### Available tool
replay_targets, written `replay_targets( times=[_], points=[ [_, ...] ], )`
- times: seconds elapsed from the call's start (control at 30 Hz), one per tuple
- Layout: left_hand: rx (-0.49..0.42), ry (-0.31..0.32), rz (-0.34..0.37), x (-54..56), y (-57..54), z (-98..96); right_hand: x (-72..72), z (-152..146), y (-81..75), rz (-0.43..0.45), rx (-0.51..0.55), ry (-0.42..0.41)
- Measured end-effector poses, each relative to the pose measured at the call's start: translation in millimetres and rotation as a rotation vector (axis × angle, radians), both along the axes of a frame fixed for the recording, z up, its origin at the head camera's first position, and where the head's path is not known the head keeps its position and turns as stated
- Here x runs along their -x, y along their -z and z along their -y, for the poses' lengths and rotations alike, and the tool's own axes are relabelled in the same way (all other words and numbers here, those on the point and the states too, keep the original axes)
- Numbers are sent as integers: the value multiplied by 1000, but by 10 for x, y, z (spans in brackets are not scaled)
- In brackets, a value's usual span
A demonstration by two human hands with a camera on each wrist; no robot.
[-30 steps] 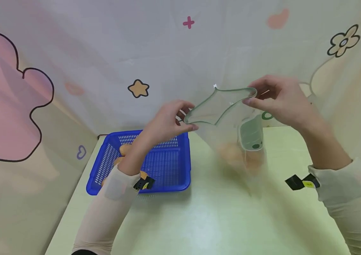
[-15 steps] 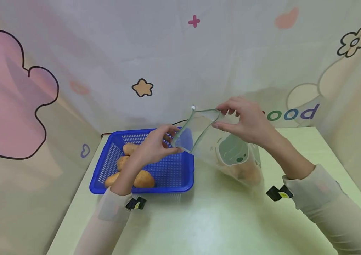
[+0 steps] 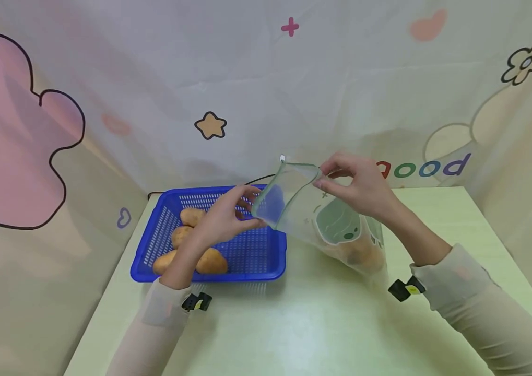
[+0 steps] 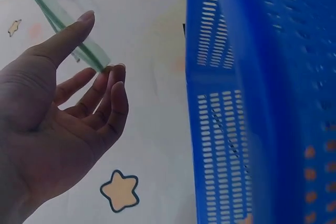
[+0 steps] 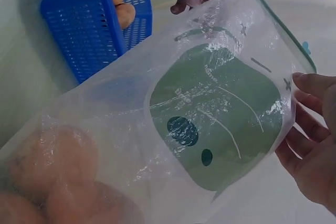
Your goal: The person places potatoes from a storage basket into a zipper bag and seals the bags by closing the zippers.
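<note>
Thumb and fingers of the left hand (image 3: pixel 221 222) and the right hand (image 3: pixel 362 184) pinch two sides of the clear bag (image 3: pixel 300 225), so its mouth gapes. On the pale table (image 3: pixel 322 329) sits the blue basket (image 3: pixel 251 277), left of the bag's fat end. The bag leans, mouth up toward the basket, bottom low on the right; it is hard to tell if that touches the table. Potatoes (image 3: pixel 212 261) lie in the basket's left side, and blurry brown lumps (image 3: pixel 364 256) sit in the bag's bottom. If a pinch slips, their weight could make the bag drop. If the mouth dips low, they might roll out.
</note>
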State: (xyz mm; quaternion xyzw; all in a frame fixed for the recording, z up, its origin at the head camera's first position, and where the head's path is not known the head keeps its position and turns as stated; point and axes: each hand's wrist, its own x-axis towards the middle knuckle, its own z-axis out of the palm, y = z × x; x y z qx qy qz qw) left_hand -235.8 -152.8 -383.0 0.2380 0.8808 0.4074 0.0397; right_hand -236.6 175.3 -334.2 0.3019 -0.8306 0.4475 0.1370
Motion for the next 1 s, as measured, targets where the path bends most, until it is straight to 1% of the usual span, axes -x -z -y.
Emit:
replay_targets(
  times=[0.07,0.17,0.3,0.4,0.5,0.63,0.8,0.9,1.0],
  points=[
    [-13,-12,17,-7,57,79,-9,-5,12,-2,20,-14],
    [-20,-24,47,-31,172,234,-34,-15,20,-21,30,-28],
    [-2,-11,102,-66,373,506,-73,-27,19,-46,35,-40],
    [44,-2,158,-92,516,721,-91,-30,20,-59,32,-38],
    [92,-3,222,-128,604,895,-103,-36,23,-69,33,-33],
    [152,9,255,-155,633,1043,-106,-45,24,-74,38,-27],
    [256,44,265,-171,658,1117,-116,-45,20,-69,34,-26],
    [295,84,249,-189,677,1121,-132,-40,19,-61,24,-11],
    [314,103,224,-208,694,1113,-144,-34,28,-48,14,3]
  ],
)
